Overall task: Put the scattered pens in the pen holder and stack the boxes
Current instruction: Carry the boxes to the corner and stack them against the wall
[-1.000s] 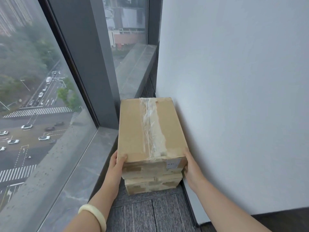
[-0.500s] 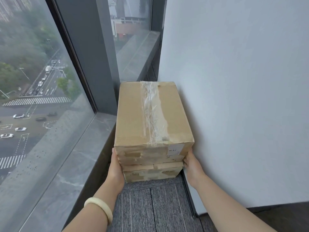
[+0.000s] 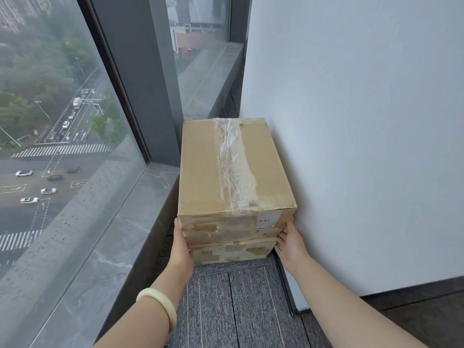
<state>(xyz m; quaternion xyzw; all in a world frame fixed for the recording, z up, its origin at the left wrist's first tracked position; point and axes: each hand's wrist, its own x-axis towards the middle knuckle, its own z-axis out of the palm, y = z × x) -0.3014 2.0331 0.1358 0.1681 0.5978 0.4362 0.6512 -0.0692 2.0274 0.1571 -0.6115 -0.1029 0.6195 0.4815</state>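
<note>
Head view: top box [image 3: 226, 167] sits on lower box [image 3: 233, 254], stack on the carpet [image 3: 238, 297] in the corner btw window sill [image 3: 140, 222] and wall [image 3: 364, 146]. Your left hand [image 3: 182, 247] lies flat on the stack's left side at the seam. Your right hand [image 3: 291, 244] touches the right edge w/ fingers straight and spread. Neither clamps anything. Top box looks to overhang the lower one toward you, so an uneven push could skew or tip it. Right fingers could get pinched vs the wall. No pens or holder in sight, so that part can't be judged.

Head cam, fwd-down, close.
</note>
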